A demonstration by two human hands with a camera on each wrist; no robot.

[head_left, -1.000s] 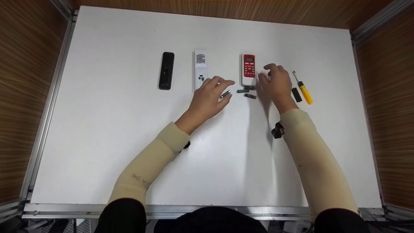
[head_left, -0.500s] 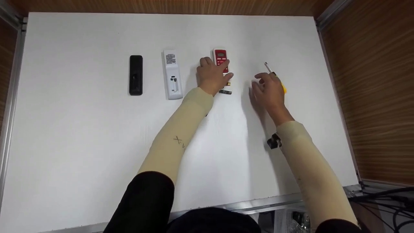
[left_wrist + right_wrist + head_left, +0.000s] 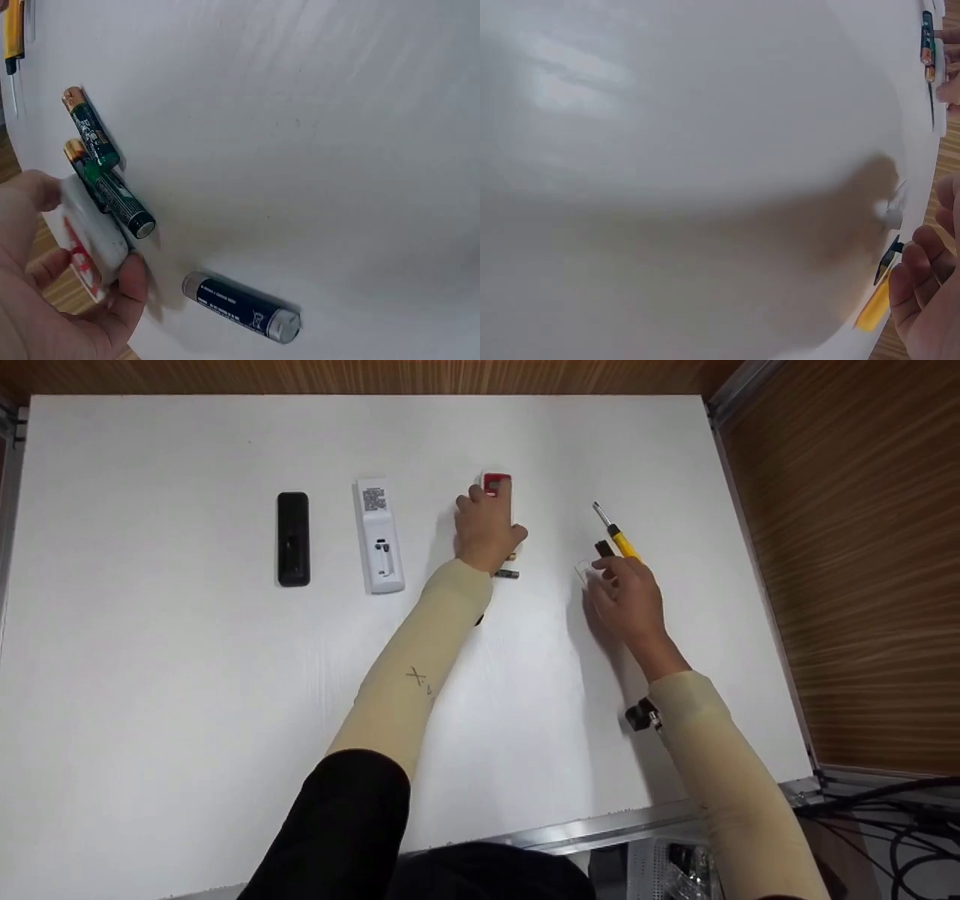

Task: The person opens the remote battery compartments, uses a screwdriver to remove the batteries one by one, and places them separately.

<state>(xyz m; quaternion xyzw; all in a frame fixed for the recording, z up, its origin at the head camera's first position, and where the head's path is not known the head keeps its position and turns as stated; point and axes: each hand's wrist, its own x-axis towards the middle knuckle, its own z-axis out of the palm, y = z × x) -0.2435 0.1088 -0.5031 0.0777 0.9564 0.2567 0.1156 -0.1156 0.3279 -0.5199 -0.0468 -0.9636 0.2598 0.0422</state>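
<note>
My left hand (image 3: pixel 486 526) lies over the red-and-white remote control (image 3: pixel 493 481) and grips it. In the left wrist view its thumb and fingers are around the sides of the remote control (image 3: pixel 94 232). A green battery (image 3: pixel 90 129) lies close by, touching or nearly touching another battery (image 3: pixel 124 201) beside the remote control. A dark blue battery (image 3: pixel 238 306) lies apart from them. My right hand (image 3: pixel 630 596) hovers with loosely bent fingers near a black piece (image 3: pixel 604 548) and a small clear or whitish piece (image 3: pixel 583 571). I see nothing held in it.
A yellow-handled screwdriver (image 3: pixel 619 537) lies beyond my right hand. Left of my left hand lies a white remote control (image 3: pixel 381 536), its battery compartment uncovered. Farther left is a black remote control (image 3: pixel 293 540). Wood-grain panels (image 3: pixel 832 555) border the white table (image 3: pixel 187 675).
The head view has shifted. My left hand has moved from beside the white remote control onto the red-and-white one and taken hold of it. My right hand has come slightly nearer the person.
</note>
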